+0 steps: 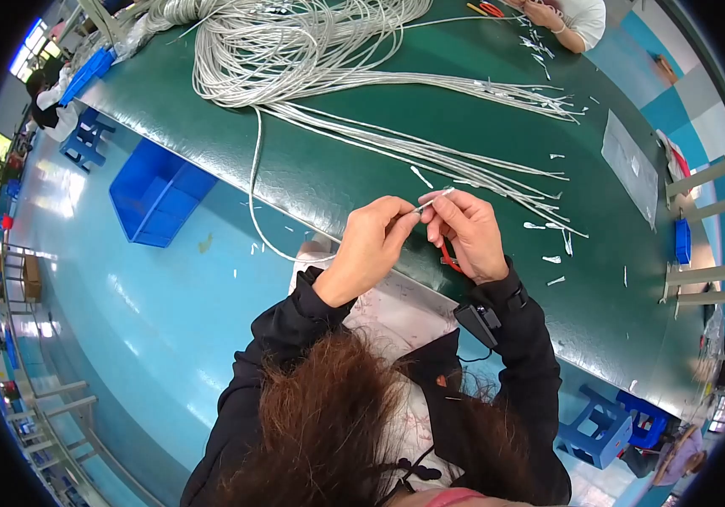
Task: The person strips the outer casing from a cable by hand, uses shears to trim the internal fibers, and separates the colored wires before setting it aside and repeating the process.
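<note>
Pale grey cables (248,63), red tool handle (450,257), dark green tabletop (582,321), blue bin (155,190), black sleeves (524,338)

Left hand (369,250), right hand (472,235) close together, fingers (401,226) pinched, forearms (293,314) angled inward.

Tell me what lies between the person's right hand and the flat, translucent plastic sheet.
In the head view, loose ends of thin light-grey cables and small white scraps lie between them.

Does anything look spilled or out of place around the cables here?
Yes: small white scraps lie strewn over the green table near the ends of the grey cables, with a few more on the blue floor, which looks untidy.
</note>
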Motion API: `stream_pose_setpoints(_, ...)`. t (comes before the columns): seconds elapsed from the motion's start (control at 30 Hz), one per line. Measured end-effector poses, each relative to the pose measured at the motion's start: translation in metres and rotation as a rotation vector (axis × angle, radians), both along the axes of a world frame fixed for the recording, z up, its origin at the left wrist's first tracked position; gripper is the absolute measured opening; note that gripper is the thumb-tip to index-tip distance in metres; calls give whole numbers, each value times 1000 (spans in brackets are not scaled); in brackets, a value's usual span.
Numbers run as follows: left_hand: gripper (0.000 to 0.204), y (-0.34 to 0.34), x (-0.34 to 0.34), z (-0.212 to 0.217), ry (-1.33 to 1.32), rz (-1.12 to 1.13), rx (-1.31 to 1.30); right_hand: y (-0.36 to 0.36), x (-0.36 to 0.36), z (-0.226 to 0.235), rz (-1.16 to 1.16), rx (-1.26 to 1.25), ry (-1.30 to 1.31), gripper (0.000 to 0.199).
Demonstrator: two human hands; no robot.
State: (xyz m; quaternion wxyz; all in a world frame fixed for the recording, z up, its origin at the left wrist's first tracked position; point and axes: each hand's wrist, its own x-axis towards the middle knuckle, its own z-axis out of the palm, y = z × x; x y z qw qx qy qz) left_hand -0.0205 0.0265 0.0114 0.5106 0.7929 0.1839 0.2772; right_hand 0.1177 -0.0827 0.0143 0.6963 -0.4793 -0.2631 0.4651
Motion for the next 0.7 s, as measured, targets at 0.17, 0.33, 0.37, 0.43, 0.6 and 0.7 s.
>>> stream_pose_setpoints(0.17, 16, 2, -2, 3, 130, -84, -204, 1, 0, -10, -33, -12, -68, 21)
stream_pose_setpoints(0.33, 21, 3, 3, -7, 106, -122, -387, 5, -3, -13, -118, 26, -70, 19)
stream_pose_setpoints(0.37, 22, 3, 4, -10, 71, -124, -427, 6, -4, -15, -117, 23, -69, 19)
stream_pose_setpoints(0.43, 22, 3, 4, -13, 73, -126, -422, 6, -6, -17, -126, 28, -83, 18)
stream_pose_setpoints(0.6, 21, 4, 4, -11, 111, -148, -428, 7, -8, -19, -144, 26, -118, 17)
stream_pose_setpoints(0.7, 21, 3, 5, -12, 125, -156, -443, 6, -9, -20, -143, 18, -119, 17)
